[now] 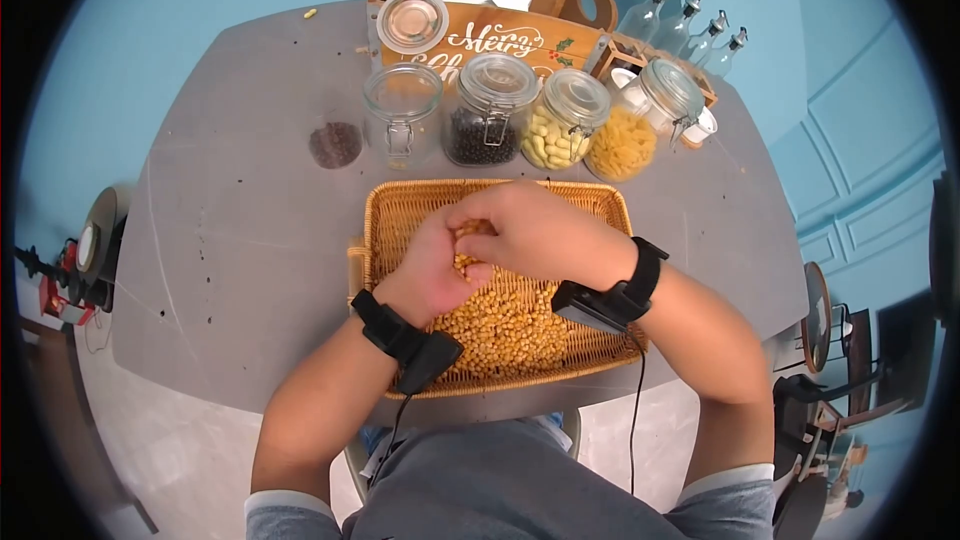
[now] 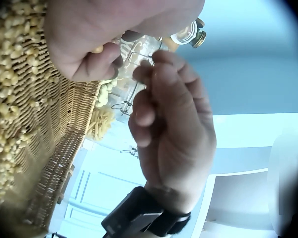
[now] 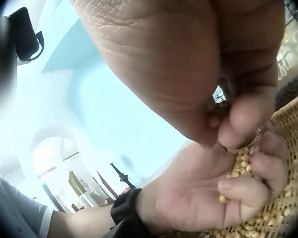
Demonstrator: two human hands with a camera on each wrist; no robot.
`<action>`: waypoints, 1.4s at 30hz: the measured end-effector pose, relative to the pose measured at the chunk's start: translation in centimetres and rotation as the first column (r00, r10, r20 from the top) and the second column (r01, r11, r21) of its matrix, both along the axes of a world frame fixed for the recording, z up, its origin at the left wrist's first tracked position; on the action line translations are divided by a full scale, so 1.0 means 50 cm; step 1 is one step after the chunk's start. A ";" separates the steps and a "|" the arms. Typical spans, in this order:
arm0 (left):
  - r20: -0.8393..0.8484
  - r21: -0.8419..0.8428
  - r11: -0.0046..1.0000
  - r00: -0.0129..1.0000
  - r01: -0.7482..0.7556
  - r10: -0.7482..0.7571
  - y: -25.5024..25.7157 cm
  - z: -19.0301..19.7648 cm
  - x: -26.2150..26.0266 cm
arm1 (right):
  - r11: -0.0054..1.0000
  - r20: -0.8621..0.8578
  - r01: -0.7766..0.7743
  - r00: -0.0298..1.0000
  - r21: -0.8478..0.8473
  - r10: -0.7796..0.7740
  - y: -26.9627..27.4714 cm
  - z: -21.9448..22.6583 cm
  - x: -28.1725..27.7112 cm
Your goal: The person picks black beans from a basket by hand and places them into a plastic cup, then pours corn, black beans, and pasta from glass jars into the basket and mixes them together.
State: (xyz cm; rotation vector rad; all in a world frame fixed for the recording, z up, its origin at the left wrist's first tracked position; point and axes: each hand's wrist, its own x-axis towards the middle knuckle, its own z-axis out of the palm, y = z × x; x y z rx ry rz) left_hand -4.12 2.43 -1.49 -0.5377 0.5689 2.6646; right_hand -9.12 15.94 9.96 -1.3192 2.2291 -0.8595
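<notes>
My left hand [image 1: 435,270] is palm up over the wicker basket [image 1: 370,215], its fingers curled round a small handful of corn kernels [image 3: 243,166]. Just above that palm, my right hand [image 1: 545,230] bends down with thumb and fingertips together. A single kernel [image 3: 214,120] shows between those fingertips in the right wrist view. Many loose corn kernels [image 1: 500,340] are spread over the near half of the basket floor. The left wrist view shows the right hand [image 2: 176,124] from the side, close to the left fingers.
Behind the basket stand an open glass jar [image 1: 400,145], a jar of dark beans [image 1: 485,135], a jar of pale pods [image 1: 555,135] and a pasta jar [image 1: 622,140]. Dark beans [image 1: 335,144] lie piled on the grey table [image 1: 240,240]. Farther back are a wooden crate [image 1: 550,28] and several glass bottles [image 1: 640,18].
</notes>
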 end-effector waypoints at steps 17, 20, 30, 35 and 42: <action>-0.599 -0.717 0.492 0.797 -0.495 -0.071 0.085 0.139 0.027 | 0.269 0.859 0.960 -0.071 -0.080 0.507 -0.022 -0.135 0.097; -0.642 -0.706 0.476 0.758 -0.525 -0.117 0.089 0.134 0.042 | 0.279 0.809 0.949 -0.044 -0.150 0.586 -0.015 -0.168 0.100; -0.693 -0.717 0.377 0.659 -0.586 -0.293 0.083 0.114 0.059 | 0.297 0.779 0.952 -0.132 -0.073 0.613 -0.008 -0.173 0.114; -0.661 -0.521 0.528 0.709 -0.670 0.248 0.070 0.142 0.058 | 0.159 0.774 0.985 -0.150 0.065 0.615 -0.009 -0.147 0.107; -0.472 -0.312 0.651 0.708 -0.692 0.526 -0.016 0.084 0.089 | 0.174 0.755 0.974 -0.007 -0.142 0.656 -0.101 -0.065 -0.052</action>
